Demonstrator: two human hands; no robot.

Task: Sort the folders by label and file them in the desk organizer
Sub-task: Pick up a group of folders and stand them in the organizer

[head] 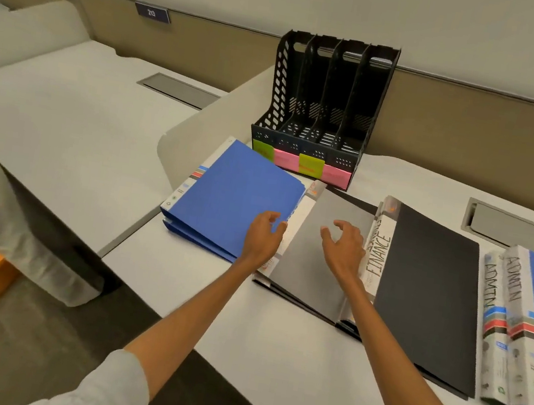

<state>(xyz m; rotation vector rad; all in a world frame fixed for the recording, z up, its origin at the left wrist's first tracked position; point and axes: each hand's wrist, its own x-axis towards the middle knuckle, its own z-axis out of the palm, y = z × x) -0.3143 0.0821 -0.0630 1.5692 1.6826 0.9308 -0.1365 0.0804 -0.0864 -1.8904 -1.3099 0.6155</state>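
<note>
The black desk organizer [325, 107] is standing at the back of the desk [271, 352], its four slots holding nothing, with green and pink sticky notes [302, 166] on its front. The left hand [262, 236] is resting half-curled on the blue folder [235, 194], gripping nothing. The right hand [345, 248] is hovering with fingers spread over the grey folder [314, 272]. The folders are lying flat, side by side, spines running toward the organizer.
</note>
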